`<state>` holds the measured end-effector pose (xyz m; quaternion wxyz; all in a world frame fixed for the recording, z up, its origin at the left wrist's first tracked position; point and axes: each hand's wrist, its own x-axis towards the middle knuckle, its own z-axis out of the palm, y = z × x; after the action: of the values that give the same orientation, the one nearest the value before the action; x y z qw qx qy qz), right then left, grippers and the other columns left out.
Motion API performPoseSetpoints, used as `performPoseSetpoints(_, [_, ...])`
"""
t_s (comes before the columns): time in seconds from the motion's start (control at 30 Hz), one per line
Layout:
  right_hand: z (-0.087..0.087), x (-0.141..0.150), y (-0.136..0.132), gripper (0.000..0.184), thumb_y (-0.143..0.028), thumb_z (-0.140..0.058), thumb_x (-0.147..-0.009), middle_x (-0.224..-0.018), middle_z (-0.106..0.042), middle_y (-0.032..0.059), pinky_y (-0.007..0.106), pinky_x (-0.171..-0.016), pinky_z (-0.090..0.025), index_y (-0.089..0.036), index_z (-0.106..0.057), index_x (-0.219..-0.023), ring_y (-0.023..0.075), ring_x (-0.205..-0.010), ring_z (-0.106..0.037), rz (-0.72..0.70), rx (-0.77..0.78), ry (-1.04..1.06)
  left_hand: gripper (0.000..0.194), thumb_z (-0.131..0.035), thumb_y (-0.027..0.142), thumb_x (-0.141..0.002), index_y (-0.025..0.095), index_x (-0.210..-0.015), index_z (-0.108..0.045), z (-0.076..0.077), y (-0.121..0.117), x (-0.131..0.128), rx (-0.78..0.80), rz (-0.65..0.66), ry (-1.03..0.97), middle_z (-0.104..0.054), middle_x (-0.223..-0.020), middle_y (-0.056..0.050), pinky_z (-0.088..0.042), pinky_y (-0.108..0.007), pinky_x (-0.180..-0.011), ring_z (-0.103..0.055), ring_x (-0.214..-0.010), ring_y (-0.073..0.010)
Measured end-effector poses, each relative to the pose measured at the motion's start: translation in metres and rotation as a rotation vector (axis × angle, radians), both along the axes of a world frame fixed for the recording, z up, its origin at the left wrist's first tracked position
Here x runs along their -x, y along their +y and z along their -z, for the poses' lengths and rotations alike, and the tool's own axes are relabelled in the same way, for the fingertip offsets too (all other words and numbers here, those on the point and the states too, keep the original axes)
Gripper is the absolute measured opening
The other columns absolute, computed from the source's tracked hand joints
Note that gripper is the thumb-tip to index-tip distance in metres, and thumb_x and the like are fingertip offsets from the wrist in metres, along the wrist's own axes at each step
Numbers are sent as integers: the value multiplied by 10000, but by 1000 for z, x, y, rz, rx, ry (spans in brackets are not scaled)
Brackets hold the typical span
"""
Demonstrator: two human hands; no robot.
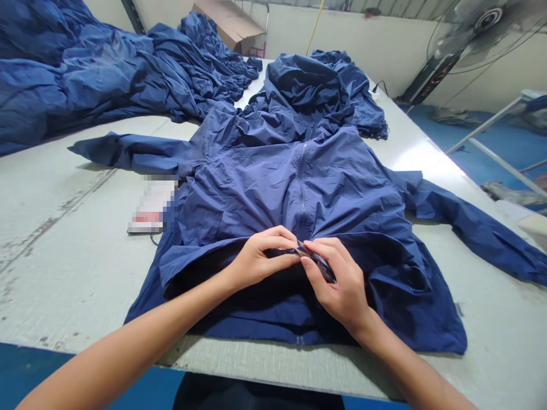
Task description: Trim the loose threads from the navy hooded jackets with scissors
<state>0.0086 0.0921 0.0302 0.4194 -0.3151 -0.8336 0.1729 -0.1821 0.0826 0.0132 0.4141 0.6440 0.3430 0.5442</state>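
The left hand [260,257] and right hand [339,279] are both pinching a small dark strip [317,261] at the folded-over lower front of a navy zip-front jacket [273,199] (the fold seemingly bringing that edge up within reach), which is lying spread on a pale worktable [64,239], hood far, sleeves stretching left and right.

1. Navy jacket [294,193]: plain dark blue, no pattern.
2. Heaped jackets [85,74]: the same dark blue.
3. Worktop [64,239]: pale grey-green with dark scuffs.
4. Floor [491,142]: bright blue.
5. Cardboard box [228,23]: light brown.
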Motion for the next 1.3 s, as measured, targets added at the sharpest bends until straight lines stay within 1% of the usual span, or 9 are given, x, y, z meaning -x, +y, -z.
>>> performPoseSetpoints(0.13, [0,1,1,212,-139,-598,-917,-992,-638,62,286,-786,-554,-204,-597,-1119,173,-895,-646,-1,2,-11,77,-724,200,-844,164,-908,-746,0,2,0,-10,23,6,-683,-903,-60,-518,-271,-759,-645,-820,-150])
performPoseSetpoints(0.33, [-3,2,0,179,-163,-578,-924,-974,-640,55,291,-777,-551,-209,-587,-1098,175,-876,-646,13,27,-29,116,-694,264,-876,164,-911,-740,-3,2,0,10,31,37,-692,-916,-71,-514,-294,-788,-648,-843,-166])
performPoseSetpoints(0.43, [-4,2,0,195,-170,-562,-930,-969,-646,53,294,-782,-545,-209,-582,-1119,176,-877,-645,8,41,-44,133,-691,283,-880,165,-913,-741,-3,1,1,14,42,34,-694,-921,-74,-511,-307,-795,-648,-845,-172])
performPoseSetpoints(0.67, [-4,1,0,213,-187,-545,-937,-883,-638,27,288,-719,-536,-219,-583,-1144,168,-787,-635,13,69,-55,120,-692,279,-877,165,-896,-725,-3,2,0,19,54,19,-680,-907,-67,-507,-301,-791,-641,-841,-168])
performPoseSetpoints(0.93, [-2,2,-1,208,-183,-563,-933,-868,-628,20,279,-713,-530,-220,-581,-1137,159,-771,-626,3,67,-35,134,-650,280,-898,153,-915,-686,-6,0,1,18,48,57,-663,-920,-78,-485,-323,-805,-620,-865,-186])
performPoseSetpoints(1.3, [-3,1,-1,219,-188,-575,-921,-862,-635,22,267,-601,-516,-231,-591,-1136,158,-723,-617,19,56,-10,111,-637,260,-900,158,-922,-674,-4,0,1,16,50,52,-654,-922,-73,-484,-323,-807,-617,-867,-186])
